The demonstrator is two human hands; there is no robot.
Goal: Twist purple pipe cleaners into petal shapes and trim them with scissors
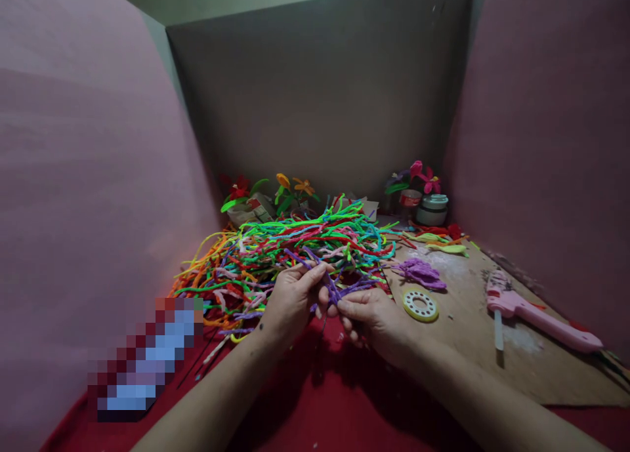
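Purple pipe cleaners stretch between my two hands, just in front of a big heap of pipe cleaners in many colours. My left hand pinches them between thumb and fingers. On the other side, my right hand is closed on their lower right part. A thin dark stem hangs below the fingers. How the purple strands are joined is partly hidden by my fingertips. To the right lies a bundle of purple pipe cleaner pieces, near a round yellow-rimmed disc with holes.
A pink glue gun with a glue stick lies on a brown board at the right. Pipe cleaner flowers and a lidded jar stand at the back. Pink panels wall both sides. A pixelated object lies front left.
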